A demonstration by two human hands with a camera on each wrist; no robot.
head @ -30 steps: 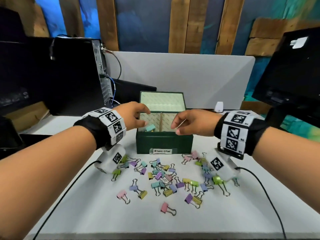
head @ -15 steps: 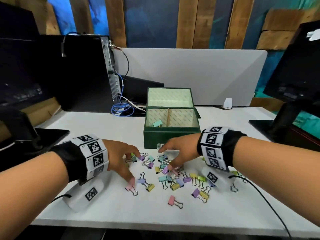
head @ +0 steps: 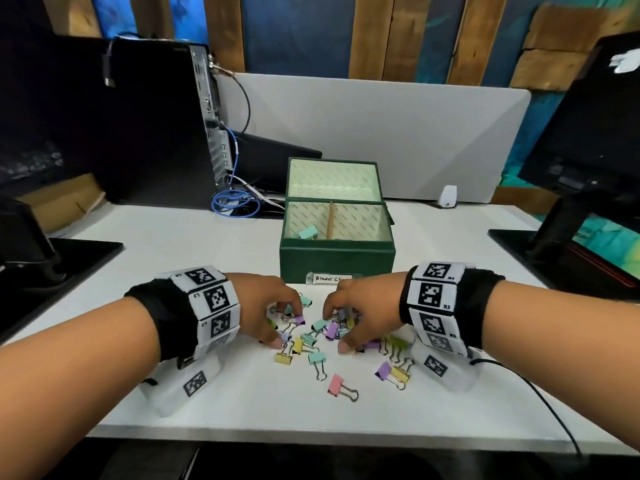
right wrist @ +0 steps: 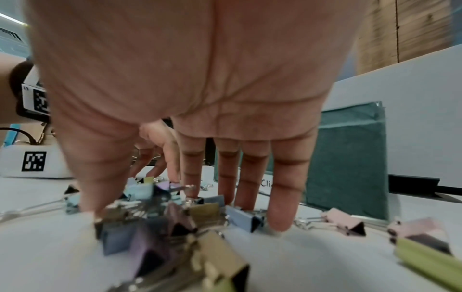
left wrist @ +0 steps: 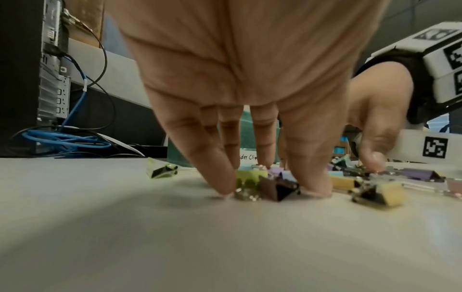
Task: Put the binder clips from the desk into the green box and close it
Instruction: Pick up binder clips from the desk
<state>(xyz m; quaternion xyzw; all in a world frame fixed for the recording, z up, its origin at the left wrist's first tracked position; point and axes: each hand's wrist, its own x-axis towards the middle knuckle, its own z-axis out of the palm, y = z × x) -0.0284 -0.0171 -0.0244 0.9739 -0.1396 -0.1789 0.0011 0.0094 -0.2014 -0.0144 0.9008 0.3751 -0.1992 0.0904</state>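
The green box [head: 337, 261] stands open at mid-desk, its lid [head: 332, 178] upright behind it and one teal clip [head: 306, 233] in its left compartment. Several pastel binder clips [head: 317, 358] lie scattered in front of it. My left hand [head: 287, 327] claws down onto the left part of the pile; thumb and fingers [left wrist: 225, 185] close round a few clips [left wrist: 272, 183]. My right hand [head: 341, 329] does the same on the right part, its thumb and fingers [right wrist: 280, 217] enclosing a heap of clips [right wrist: 170, 215]. A pink clip [head: 336, 384] lies apart nearer me.
A black PC tower [head: 166, 116] and coiled blue cable [head: 235, 204] sit back left. A monitor base [head: 69, 258] is at left, a monitor stand [head: 568, 244] at right. A grey partition [head: 381, 133] closes the back. The desk edge [head: 311, 434] is near me.
Both hands dropped from the box opening to the clip pile, then drew together toward the middle, and their fingers curled in around clips.
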